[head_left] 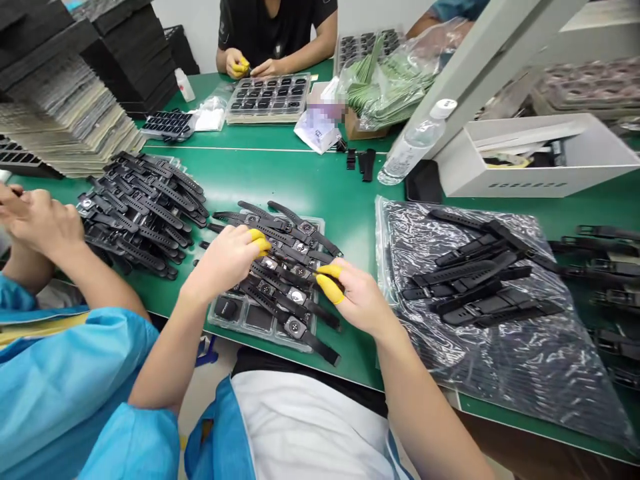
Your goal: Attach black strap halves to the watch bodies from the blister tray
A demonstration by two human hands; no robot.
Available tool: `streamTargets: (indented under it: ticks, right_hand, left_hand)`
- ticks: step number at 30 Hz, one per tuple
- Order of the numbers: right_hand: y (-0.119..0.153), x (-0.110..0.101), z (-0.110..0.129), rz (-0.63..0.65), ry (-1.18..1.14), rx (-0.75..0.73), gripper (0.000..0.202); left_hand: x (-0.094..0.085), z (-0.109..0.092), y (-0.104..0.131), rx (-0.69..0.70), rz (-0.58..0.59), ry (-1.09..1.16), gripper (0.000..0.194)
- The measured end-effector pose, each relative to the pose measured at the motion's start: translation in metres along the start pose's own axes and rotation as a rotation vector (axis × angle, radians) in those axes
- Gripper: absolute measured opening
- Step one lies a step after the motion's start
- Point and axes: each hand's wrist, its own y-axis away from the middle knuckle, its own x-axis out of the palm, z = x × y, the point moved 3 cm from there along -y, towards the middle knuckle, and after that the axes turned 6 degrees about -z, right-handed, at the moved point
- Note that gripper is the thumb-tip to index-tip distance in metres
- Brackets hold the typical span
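My left hand (pixel 233 257), with yellow finger cots, is closed over a black watch strap above the middle of a clear tray (pixel 240 327). What lies under its fingertips is partly hidden. My right hand (pixel 360 293), also in yellow cots, pinches the end of a black watch strap (pixel 313 269) at the tray's right side. Several smartwatches (pixel 294 327) with black straps lie in slanting rows across the tray, their round backs facing up. At the tray's near left, a dark watch case (pixel 226 307) sits in a compartment.
On the right, loose black straps (pixel 475 280) lie on a plastic bag (pixel 415 233). A heap of strapped watches (pixel 145 207) stands left, beside a co-worker's hands (pixel 45 220). Beyond are a water bottle (pixel 417 143), a white box (pixel 540 173) and another person's tray (pixel 270 97).
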Motion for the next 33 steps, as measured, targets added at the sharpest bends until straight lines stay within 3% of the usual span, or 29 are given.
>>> streamTargets:
  ticks: [5, 9, 13, 16, 19, 22, 25, 30, 33]
  right_hand:
    - [0.019, 0.013, 0.045, 0.173, 0.165, -0.162, 0.023]
    - [0.051, 0.032, 0.070, 0.378, 0.242, -0.197, 0.013]
    - [0.070, 0.048, 0.073, 0.475, 0.349, -0.225, 0.016]
    - [0.073, 0.044, 0.072, 0.480, 0.398, -0.195, 0.013]
    - [0.074, 0.024, 0.072, 0.455, 0.374, -0.125, 0.018]
    - [0.075, -0.009, 0.063, 0.355, 0.352, -0.013, 0.026]
    - [0.074, -0.052, 0.035, 0.163, 0.440, 0.179, 0.028]
    - [0.075, -0.128, -0.021, -0.164, 0.705, 0.477, 0.033]
    - [0.080, -0.159, -0.048, -0.249, 0.822, 0.604, 0.044]
  left_hand:
    - [-0.014, 0.009, 0.059, -0.102, 0.141, 0.152, 0.021]
    - [0.004, -0.001, 0.093, -0.031, 0.269, 0.238, 0.025]
    - [0.033, -0.003, 0.100, -0.046, 0.189, 0.168, 0.033]
    - [0.040, -0.004, 0.101, -0.080, 0.072, 0.093, 0.032]
    - [0.036, -0.006, 0.116, -0.129, 0.016, -0.053, 0.026]
    - [0.040, 0.001, 0.144, -0.217, 0.141, -0.234, 0.021]
    - [0.053, 0.008, 0.164, -0.215, 0.229, -0.336, 0.021]
    - [0.059, -0.003, 0.156, -0.194, 0.161, -0.432, 0.030]
    - [0.058, -0.004, 0.149, -0.311, 0.097, -0.236, 0.027]
